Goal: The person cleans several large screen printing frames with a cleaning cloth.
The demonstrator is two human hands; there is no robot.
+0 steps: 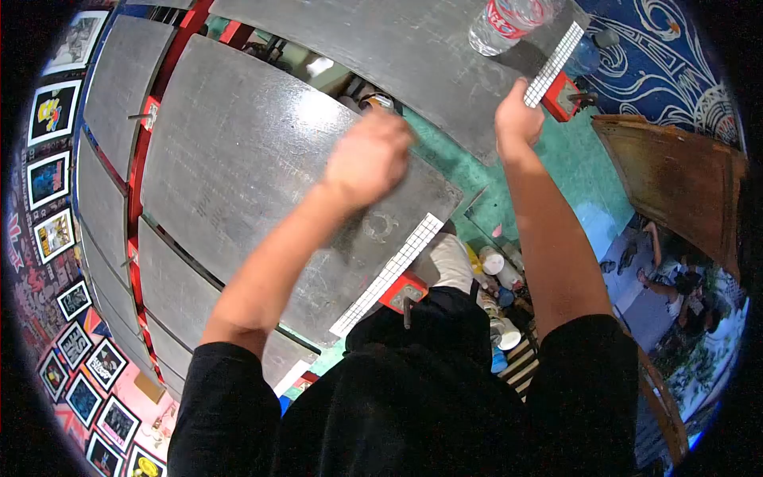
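Note:
My left hand [369,159] is blurred by motion above the near grey flat board [238,143]. Its fingers look curled into a fist, and I cannot make out whether anything is inside. My right hand [520,119] is closed around the edge of a second grey board [429,67], its thumb lying by the end of a white gridded strip [554,63]. Its other fingers are mostly hidden. Another white gridded strip [387,274] runs along the near board's front edge, beside a red bracket [404,291] with a dark handle.
A plastic bottle [509,22] with a red label lies on the second board. More grey boards [127,71] on red arms spread to the left. Bottles and cups [493,261] stand low by my leg. A brown wooden panel [675,175] is at right; framed pictures [52,175] line the left wall.

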